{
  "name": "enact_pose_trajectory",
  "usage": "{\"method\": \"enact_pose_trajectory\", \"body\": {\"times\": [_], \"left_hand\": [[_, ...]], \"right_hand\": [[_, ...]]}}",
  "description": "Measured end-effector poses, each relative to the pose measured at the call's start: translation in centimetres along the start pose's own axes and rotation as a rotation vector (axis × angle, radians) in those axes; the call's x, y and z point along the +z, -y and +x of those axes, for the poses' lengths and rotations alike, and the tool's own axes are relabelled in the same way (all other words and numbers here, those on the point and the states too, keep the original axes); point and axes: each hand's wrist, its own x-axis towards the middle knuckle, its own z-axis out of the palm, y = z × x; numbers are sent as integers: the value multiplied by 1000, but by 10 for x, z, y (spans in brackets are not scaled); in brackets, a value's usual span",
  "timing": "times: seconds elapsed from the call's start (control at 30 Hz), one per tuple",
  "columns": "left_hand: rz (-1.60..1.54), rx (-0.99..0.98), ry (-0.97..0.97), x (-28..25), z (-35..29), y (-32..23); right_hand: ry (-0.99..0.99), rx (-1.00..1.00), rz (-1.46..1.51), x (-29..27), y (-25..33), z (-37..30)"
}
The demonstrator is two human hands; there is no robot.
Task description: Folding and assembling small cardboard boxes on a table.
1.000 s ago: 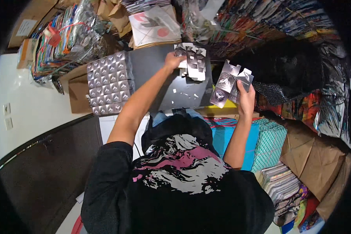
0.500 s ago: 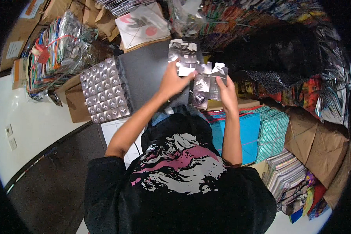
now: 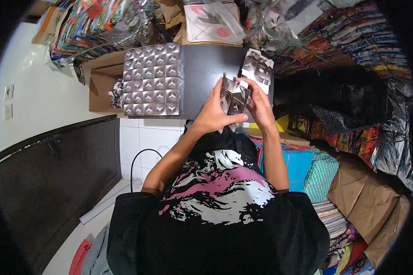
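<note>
Between my two hands I hold a small dark grey printed carton (image 3: pixel 234 97), its end flaps standing up and its body partly opened into a box shape. My left hand (image 3: pixel 213 110) grips its left side, the thumb stretched across the lower front. My right hand (image 3: pixel 260 106) closes on its right side, fingers near the top flaps. Just beyond my right hand lies a stack of flat, unfolded cartons (image 3: pixel 258 68) on the dark table (image 3: pixel 202 64). To the left stand rows of finished-looking small boxes (image 3: pixel 152 80), packed edge to edge in a block.
A brown cardboard box (image 3: pixel 103 91) sits left of the box rows. Bundled packages (image 3: pixel 105 32) and a white printed packet (image 3: pixel 214 23) line the back. At right are a black wrapped bundle (image 3: pixel 326 78), blue and green stacks (image 3: pixel 298 167) and brown paper (image 3: pixel 369 197).
My left hand has left the flat stack and come to the carton, which both hands now hold. The carton has gone from flat to partly opened. The view has turned, shifting the scene.
</note>
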Motion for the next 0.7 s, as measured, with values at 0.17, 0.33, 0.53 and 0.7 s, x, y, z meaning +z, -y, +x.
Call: {"method": "enact_pose_trajectory", "body": {"times": [0.17, 0.33, 0.53, 0.7], "left_hand": [[-742, -227, 331, -60, -31, 6], [-1161, -139, 586, -114, -59, 39], [-1512, -89, 706, -142, -75, 46], [-1574, -60, 679, -155, -82, 50]], "right_hand": [[133, -166, -339, 33, -14, 11], [93, -116, -502, 103, -2, 20], [158, -230, -778, 139, -6, 26], [1, -272, -730, 176, -3, 12]]}}
